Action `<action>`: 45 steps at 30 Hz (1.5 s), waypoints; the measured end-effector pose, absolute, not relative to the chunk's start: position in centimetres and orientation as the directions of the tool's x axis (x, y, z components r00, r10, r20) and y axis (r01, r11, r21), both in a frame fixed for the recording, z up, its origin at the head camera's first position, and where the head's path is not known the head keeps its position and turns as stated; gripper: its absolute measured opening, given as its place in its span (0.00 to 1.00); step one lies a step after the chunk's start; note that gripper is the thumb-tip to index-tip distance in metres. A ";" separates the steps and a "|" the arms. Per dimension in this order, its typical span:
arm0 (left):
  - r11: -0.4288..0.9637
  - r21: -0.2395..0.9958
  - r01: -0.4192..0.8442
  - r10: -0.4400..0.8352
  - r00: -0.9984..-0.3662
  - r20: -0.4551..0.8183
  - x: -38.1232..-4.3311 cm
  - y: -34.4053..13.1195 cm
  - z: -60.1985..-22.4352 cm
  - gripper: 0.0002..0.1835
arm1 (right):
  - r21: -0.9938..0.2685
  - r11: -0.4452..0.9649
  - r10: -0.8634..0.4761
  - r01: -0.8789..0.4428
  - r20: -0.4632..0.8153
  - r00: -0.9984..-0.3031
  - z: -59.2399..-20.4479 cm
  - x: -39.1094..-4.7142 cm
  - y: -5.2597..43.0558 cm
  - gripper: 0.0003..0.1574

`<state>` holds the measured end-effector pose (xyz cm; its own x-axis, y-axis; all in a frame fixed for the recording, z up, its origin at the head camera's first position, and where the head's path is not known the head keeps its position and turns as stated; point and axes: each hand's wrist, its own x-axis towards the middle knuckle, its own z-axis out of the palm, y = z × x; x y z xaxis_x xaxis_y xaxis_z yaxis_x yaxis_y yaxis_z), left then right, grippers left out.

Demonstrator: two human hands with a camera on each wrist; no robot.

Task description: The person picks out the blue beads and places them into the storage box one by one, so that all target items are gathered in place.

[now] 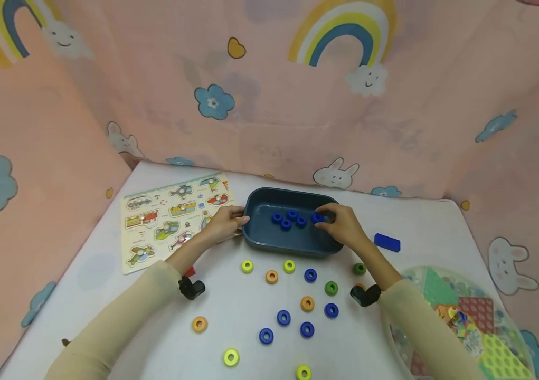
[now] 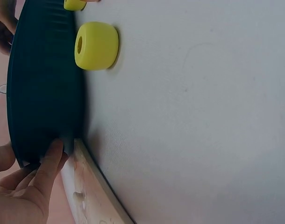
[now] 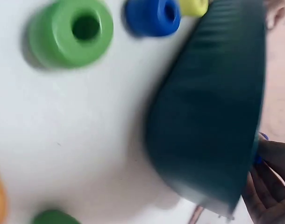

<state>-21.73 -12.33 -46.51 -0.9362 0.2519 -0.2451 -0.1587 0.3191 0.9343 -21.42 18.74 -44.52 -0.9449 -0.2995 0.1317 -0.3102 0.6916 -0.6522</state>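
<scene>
A dark teal tray (image 1: pixel 269 245) stands at the back of the white table with several blue ring beads (image 1: pixel 286 225) inside. My left hand (image 1: pixel 224 224) grips its left end, thumb over the rim; the left wrist view shows those fingers (image 2: pixel 48 175) against the outer wall. At the tray's right end my right hand (image 1: pixel 342 224) pinches another blue ring bead (image 1: pixel 317 218) between thumb and fingers. In the right wrist view the tray wall (image 3: pixel 203 112) hides most of that bead, and only a bit of blue shows by the fingers (image 3: pixel 268 186).
Yellow (image 1: pixel 231 357), orange (image 1: pixel 199 324), green (image 1: pixel 331 288) and blue ring beads (image 1: pixel 307 330) lie scattered before the tray. A picture puzzle board (image 1: pixel 129 258) lies left, a blue block (image 1: pixel 387 243) right. A round clear container (image 1: pixel 395 348) with colourful pieces sits under the right forearm.
</scene>
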 end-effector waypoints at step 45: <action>0.293 0.944 -0.153 0.245 -0.942 -0.229 -21.6 -12.3 -46.8 0.23 | -0.788 0.607 -0.135 -0.098 0.020 -0.991 -49.8 -3.3 21.3 0.27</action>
<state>-21.57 -12.27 -46.84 -0.9423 0.2445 -0.2286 -0.1530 0.2928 0.9439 -3.27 21.29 -49.78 -0.9907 -0.1348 0.0200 -0.0985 0.6071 -0.7885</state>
